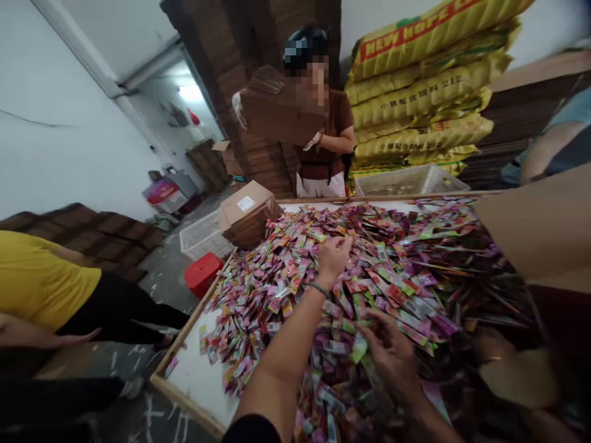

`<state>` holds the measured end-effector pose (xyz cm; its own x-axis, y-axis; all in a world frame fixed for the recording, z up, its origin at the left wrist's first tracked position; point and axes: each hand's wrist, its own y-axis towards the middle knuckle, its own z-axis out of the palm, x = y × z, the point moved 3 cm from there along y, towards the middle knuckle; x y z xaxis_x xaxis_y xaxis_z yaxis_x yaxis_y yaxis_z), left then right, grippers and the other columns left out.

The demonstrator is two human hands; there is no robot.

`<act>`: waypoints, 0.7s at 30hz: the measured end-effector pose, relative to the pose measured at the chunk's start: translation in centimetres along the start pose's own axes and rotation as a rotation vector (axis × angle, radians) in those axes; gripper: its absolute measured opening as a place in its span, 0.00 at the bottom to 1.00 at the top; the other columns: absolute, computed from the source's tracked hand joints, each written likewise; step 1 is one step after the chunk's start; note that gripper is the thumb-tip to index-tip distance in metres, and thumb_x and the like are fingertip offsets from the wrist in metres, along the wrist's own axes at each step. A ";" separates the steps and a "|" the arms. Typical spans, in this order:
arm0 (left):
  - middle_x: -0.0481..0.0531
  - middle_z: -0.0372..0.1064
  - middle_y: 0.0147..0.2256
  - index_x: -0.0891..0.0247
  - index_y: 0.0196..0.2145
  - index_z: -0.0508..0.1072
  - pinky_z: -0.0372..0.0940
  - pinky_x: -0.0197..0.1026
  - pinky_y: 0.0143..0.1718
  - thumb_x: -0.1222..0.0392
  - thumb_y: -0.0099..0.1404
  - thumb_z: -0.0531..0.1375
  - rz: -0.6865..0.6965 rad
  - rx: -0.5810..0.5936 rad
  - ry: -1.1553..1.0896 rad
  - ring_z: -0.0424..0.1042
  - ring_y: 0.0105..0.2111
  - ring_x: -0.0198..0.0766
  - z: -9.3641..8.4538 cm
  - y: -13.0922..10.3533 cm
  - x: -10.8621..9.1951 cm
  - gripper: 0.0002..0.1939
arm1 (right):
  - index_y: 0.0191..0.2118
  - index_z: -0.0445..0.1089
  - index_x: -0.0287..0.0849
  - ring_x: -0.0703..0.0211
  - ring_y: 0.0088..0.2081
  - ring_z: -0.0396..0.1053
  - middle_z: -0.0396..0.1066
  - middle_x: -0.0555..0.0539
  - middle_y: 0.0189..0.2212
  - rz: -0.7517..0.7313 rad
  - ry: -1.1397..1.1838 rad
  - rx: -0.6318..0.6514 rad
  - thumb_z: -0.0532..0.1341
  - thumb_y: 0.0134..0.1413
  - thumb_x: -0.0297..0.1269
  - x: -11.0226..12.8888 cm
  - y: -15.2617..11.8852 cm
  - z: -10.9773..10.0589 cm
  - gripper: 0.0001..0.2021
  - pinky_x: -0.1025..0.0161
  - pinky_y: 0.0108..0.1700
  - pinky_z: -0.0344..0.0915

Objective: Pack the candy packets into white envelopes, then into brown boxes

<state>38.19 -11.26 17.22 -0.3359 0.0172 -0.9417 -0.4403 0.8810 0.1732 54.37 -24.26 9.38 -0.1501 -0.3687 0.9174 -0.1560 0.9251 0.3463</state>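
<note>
A wide heap of small, colourful flat packets (286,271), mostly pink, purple, orange and green, covers the wood-edged white table (198,375). My left hand (333,259), with a thin band at the wrist, reaches across the middle of the heap. Its fingers are bent together at the packets; what they pinch, if anything, is too small to make out. Nearer to me and to the right, my right hand (392,351) is low over the heap. Its thumb and fingers are closed at a green-and-white packet (359,348).
Across the table a person (330,138) in white gloves holds a flat cardboard piece (277,114). A cardboard box (247,212), white crate (201,237) and red stool (203,274) flank the left edge. Yellow sacks (415,98) rise behind. An open carton (540,227) borders the right.
</note>
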 end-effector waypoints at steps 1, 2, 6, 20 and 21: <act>0.62 0.73 0.49 0.63 0.36 0.78 0.49 0.55 0.63 0.49 0.56 0.65 0.049 0.025 0.126 0.64 0.57 0.52 -1.6 0.8 0.5 0.16 | 0.52 0.68 0.44 0.52 0.42 0.71 0.72 0.41 0.42 -0.051 -0.132 -0.037 0.55 0.62 0.48 -0.3 0.7 -0.2 0.19 0.54 0.44 0.69; 0.62 0.68 0.56 0.63 0.40 0.79 0.40 0.57 0.66 0.48 0.54 0.67 0.075 0.073 0.262 0.55 0.63 0.55 -3.0 1.5 1.1 0.19 | 0.56 0.66 0.45 0.47 0.50 0.68 0.70 0.38 0.48 -0.094 -0.277 -0.048 0.53 0.62 0.50 -0.7 1.2 -0.1 0.22 0.48 0.51 0.66; 0.60 0.48 0.67 0.58 0.54 0.73 0.32 0.66 0.65 0.37 0.60 0.57 0.089 0.365 0.946 0.41 0.67 0.63 -6.1 2.3 5.5 0.30 | 0.60 0.65 0.47 0.34 0.68 0.37 0.54 0.37 0.64 -0.116 -0.767 0.077 0.47 0.60 0.57 -5.1 1.4 2.9 0.30 0.30 0.60 0.44; 0.58 0.50 0.66 0.55 0.64 0.60 0.37 0.62 0.65 0.34 0.66 0.45 0.289 0.479 1.015 0.50 0.64 0.55 -12.8 -6.2 12.2 0.35 | 0.62 0.63 0.53 0.42 0.69 0.35 0.53 0.41 0.65 0.130 -1.218 0.384 0.49 0.60 0.54 -9.5 -2.4 7.3 0.28 0.41 0.63 0.39; 0.59 0.51 0.66 0.55 0.63 0.61 0.37 0.62 0.65 0.35 0.66 0.45 0.297 0.497 1.026 0.50 0.64 0.55 -13.1 -6.6 12.5 0.34 | 0.63 0.61 0.53 0.41 0.69 0.36 0.52 0.41 0.66 0.156 -1.211 0.398 0.50 0.60 0.54 -9.0 -2.7 7.6 0.28 0.40 0.63 0.39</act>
<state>25.97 -23.07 8.08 -0.9831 0.0645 -0.1713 0.0652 0.9979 0.0015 48.74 -24.14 -1.27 -0.9477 -0.3006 0.1072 -0.3046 0.9522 -0.0228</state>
